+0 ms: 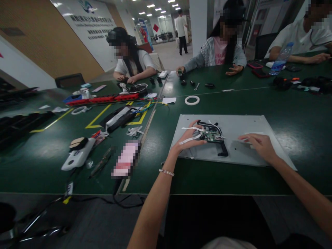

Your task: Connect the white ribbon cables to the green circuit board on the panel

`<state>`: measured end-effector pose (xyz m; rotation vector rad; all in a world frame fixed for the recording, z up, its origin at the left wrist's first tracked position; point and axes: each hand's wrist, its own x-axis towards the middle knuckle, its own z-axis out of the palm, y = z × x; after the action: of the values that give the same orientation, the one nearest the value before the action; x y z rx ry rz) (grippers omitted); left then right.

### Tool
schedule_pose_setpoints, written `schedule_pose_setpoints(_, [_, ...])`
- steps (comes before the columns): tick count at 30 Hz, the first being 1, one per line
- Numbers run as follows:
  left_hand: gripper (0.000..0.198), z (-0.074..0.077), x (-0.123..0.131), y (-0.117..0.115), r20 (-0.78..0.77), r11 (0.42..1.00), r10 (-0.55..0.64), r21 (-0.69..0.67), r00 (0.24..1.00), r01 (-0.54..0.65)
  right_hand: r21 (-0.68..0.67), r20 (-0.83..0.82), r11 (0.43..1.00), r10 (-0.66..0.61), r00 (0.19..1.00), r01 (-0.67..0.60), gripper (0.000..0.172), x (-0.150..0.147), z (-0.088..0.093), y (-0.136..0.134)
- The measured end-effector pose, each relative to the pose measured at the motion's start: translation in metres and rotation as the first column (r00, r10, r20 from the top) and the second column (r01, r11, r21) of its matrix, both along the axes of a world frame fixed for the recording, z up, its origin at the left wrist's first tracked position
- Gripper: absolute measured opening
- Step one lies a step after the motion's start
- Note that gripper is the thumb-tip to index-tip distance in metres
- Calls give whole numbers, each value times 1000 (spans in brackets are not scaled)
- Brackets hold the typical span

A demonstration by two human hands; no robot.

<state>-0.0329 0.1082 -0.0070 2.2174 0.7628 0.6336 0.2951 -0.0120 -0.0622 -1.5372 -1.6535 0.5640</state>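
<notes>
A grey metal plate (241,124) lies flat on the green table (233,180) in front of me. On it rests a small green circuit board (213,136) with a black bracket and white ribbon cables. My left hand (187,141) curls round the board's left side, thumb and fingers on it and on the ribbons. Further right, my right hand (258,144) lies on the plate with its fingers bent over a thin white strip (250,133); whether it grips the strip is unclear.
A white tape ring (192,100) lies beyond the plate. To the left are a white device (78,156), black and white parts (119,118), coloured wires and a red strip (103,99). Three people sit across the table. A water bottle (281,59) stands far right.
</notes>
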Motion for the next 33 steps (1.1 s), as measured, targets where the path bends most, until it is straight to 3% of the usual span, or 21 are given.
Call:
schedule_pose_setpoints(2, [58, -3, 2, -1, -32, 999, -26, -20, 999, 25, 3, -23, 987, -163, 986, 163, 40, 0, -1, 1])
schedule_pose_setpoints(5, [61, -5, 5, -4, -99, 997, -65, -35, 993, 62, 79, 50, 968, -243, 969, 239, 39, 1, -1, 6])
schedule_pose_setpoints(9, [75, -7, 7, -6, -144, 996, -85, -32, 986, 81, 188, 304, 964, -240, 922, 189, 40, 6, -9, 12])
schedule_pose_setpoints(13, [84, -7, 6, -4, -163, 998, -57, -14, 985, 55, 111, 593, 973, -228, 772, 203, 54, 13, -25, 15])
schedule_pose_setpoints(16, [83, -6, 3, -2, -153, 1000, -5, 8, 988, 6, 46, 697, 983, -160, 699, 180, 58, 15, -31, 16])
schedule_pose_setpoints(24, [84, -1, -2, 3, -141, 1000, -15, 1, 990, 15, 9, 749, 997, -56, 660, 75, 63, 10, -28, 21])
schedule_pose_setpoints(30, [100, -6, -7, 8, -264, 993, -116, -19, 957, 115, 9, 732, 999, -32, 681, 37, 62, -4, -24, 21])
schedule_pose_setpoints(33, [97, -7, -7, 8, -246, 989, -143, -3, 959, 147, 1, 733, 999, -24, 679, 35, 62, -4, -23, 20])
